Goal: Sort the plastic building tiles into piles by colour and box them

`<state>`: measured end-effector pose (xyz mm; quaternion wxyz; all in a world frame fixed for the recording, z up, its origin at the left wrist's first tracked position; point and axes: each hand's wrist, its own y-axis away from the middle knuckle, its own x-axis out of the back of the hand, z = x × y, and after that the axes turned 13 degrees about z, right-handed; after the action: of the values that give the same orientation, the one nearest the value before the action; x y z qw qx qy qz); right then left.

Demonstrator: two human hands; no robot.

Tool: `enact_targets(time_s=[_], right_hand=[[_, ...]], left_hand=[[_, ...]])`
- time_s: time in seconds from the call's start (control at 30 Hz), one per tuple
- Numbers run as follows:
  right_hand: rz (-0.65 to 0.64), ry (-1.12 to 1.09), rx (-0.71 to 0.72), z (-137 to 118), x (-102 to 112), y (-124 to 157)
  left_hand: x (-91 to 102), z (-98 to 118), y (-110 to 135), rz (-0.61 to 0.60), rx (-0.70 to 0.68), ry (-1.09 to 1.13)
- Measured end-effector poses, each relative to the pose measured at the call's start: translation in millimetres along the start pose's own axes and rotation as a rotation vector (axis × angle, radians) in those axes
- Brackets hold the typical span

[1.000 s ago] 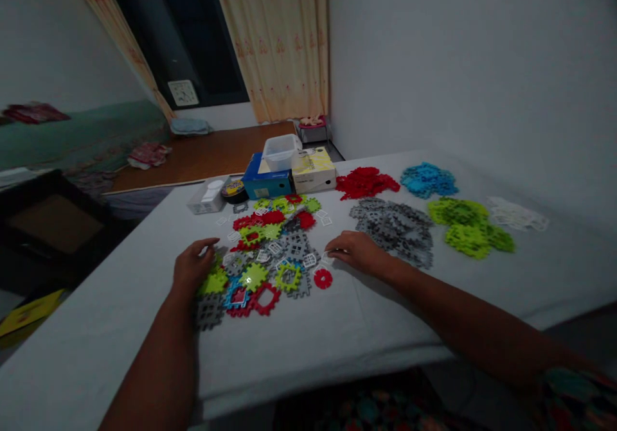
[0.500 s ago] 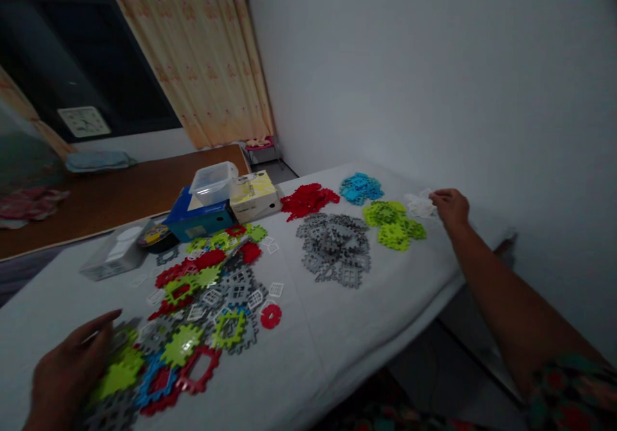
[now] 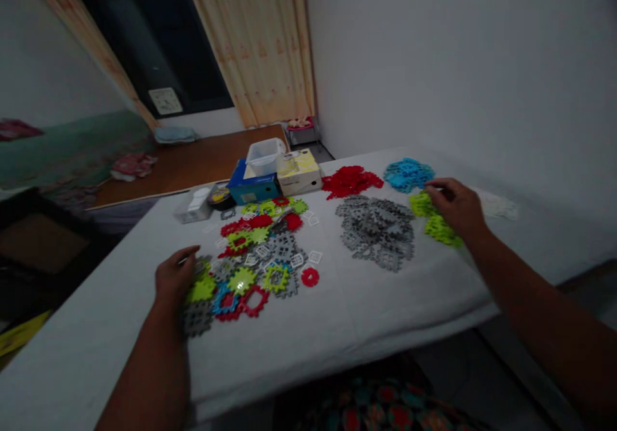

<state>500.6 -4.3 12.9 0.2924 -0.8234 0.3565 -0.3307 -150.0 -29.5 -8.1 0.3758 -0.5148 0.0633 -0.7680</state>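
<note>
My left hand [image 3: 174,275] is at the left edge of a mixed pile of interlocking plastic building pieces [image 3: 282,246], fingers loosely apart and touching or just over a lime-green piece [image 3: 202,288]. Nothing shows in its grasp. My right hand [image 3: 457,207] hovers above the lime-green pile [image 3: 441,230], partly covering it. Its fingers are bent and a little apart, with no piece visible in them. Near that hand lie a blue pile [image 3: 409,174], a grey pile [image 3: 376,230] and a faint white pile [image 3: 499,206]. A red pile [image 3: 351,182] sits farther back.
At the back of the white-covered table [image 3: 332,347] stand a blue box [image 3: 253,189] with a clear plastic tub [image 3: 265,156] on it, a yellow-and-white box [image 3: 299,171], a clear container [image 3: 193,207] and a roll of tape [image 3: 220,196]. A wall [image 3: 457,65] borders the right side.
My right hand has left the white pile and come back to the left, over the lime-green pile. The view has turned left. My left hand stays by the mixed pile.
</note>
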Motion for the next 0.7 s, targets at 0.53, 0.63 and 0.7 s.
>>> enact_targets(time_s=[0.53,0.63,0.7], right_hand=[[-1.008,-0.042,0.544,-154,-127,115],[-0.971,-0.06,0.401,-150,-124,116],[-0.963,-0.066,0.327,-149,-123,117]], left_hand=[[-13.9,-12,-1,-0.035,-0.041,0.099],[-17.7,-15,-3,-0.044,-0.072,0.077],[-18.4,-16,-3,-0.057,-0.079,0.063]])
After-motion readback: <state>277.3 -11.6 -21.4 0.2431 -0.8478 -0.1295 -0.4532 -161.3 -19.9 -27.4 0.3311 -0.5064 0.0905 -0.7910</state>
